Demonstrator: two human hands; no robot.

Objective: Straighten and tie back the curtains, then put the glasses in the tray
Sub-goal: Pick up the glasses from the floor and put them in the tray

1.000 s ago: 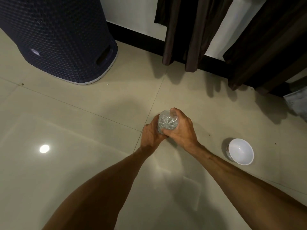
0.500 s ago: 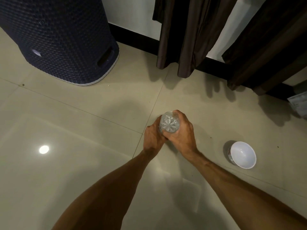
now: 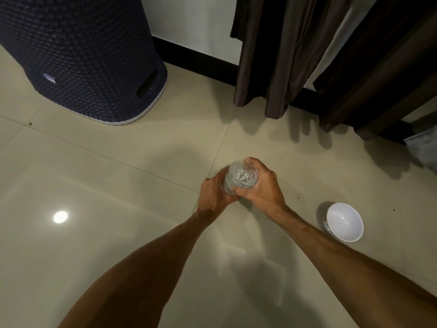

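Observation:
A clear cut-glass tumbler (image 3: 241,177) is held above the tiled floor, its patterned bottom or mouth facing me. My left hand (image 3: 212,194) grips its lower left side and my right hand (image 3: 262,188) wraps its right side. Whether a second glass sits stacked beneath it is hidden by my fingers. Dark brown curtains hang at the back: one panel (image 3: 269,55) in the middle, another (image 3: 378,67) at the right. No tray is in view.
A dark blue woven laundry basket (image 3: 89,58) stands at the back left. A white bowl (image 3: 343,221) sits on the floor right of my right forearm. A black skirting board (image 3: 196,55) runs along the white wall. A grey object (image 3: 423,150) shows at the right edge.
Both hands have stayed on the glass, turning it slightly so its star pattern faces up more. The view has shifted a little; the curtains sit further left.

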